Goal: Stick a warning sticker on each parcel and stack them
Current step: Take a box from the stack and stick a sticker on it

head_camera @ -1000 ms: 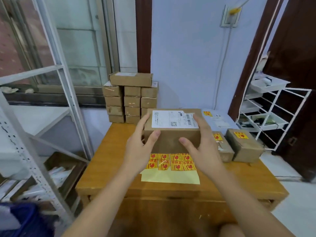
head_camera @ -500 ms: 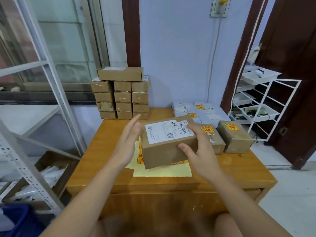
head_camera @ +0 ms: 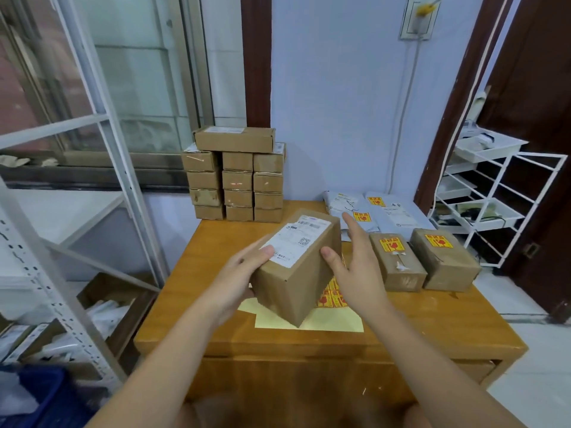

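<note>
With the left hand (head_camera: 238, 278) gripping the tilted parcel (head_camera: 296, 267) above the sticker sheet (head_camera: 332, 299) and the right hand (head_camera: 355, 267) flat-fingered alongside, it could slip onto the stickers.

Left hand (head_camera: 244, 274) grips the near left side of a tilted brown parcel (head_camera: 296, 273) above the sticker sheet (head_camera: 332, 307) at the table's (head_camera: 216, 322) front edge. Right hand (head_camera: 358, 267) rests against its right face. Two stickered boxes (head_camera: 397, 262) stand near the right edge.
</note>
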`<state>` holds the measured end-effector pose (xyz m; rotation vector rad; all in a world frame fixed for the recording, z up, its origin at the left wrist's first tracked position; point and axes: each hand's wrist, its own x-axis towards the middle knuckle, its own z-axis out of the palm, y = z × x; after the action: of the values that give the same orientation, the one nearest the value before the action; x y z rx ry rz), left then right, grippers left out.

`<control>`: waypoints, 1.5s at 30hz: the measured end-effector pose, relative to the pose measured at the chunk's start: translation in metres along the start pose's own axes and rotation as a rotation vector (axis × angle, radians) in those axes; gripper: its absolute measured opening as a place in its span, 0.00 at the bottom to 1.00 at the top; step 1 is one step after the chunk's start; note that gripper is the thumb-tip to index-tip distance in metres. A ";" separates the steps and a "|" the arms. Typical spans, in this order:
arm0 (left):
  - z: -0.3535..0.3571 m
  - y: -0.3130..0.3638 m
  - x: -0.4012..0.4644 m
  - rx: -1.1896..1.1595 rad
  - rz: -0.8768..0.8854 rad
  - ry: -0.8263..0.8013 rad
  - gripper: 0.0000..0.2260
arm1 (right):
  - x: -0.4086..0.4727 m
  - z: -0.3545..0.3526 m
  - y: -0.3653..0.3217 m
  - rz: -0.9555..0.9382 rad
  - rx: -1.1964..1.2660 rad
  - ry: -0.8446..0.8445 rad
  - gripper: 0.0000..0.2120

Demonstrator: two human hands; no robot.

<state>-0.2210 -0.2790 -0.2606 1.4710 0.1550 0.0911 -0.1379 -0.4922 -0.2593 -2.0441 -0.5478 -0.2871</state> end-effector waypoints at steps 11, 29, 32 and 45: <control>0.018 -0.009 -0.033 -0.102 0.367 0.400 0.22 | -0.001 0.070 -0.022 0.365 0.764 -0.266 0.26; -0.080 -0.009 -0.032 0.549 0.293 0.367 0.45 | 0.027 0.136 -0.062 0.026 0.295 -0.468 0.43; -0.084 -0.015 -0.029 0.392 0.261 0.313 0.37 | 0.024 0.141 -0.059 -0.046 0.142 -0.480 0.42; -0.107 -0.051 -0.013 0.357 0.172 0.313 0.38 | 0.029 0.163 -0.047 0.046 0.001 -0.538 0.41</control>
<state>-0.2529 -0.1805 -0.3205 1.8193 0.3104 0.4533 -0.1386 -0.3240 -0.2946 -2.1288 -0.8206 0.3036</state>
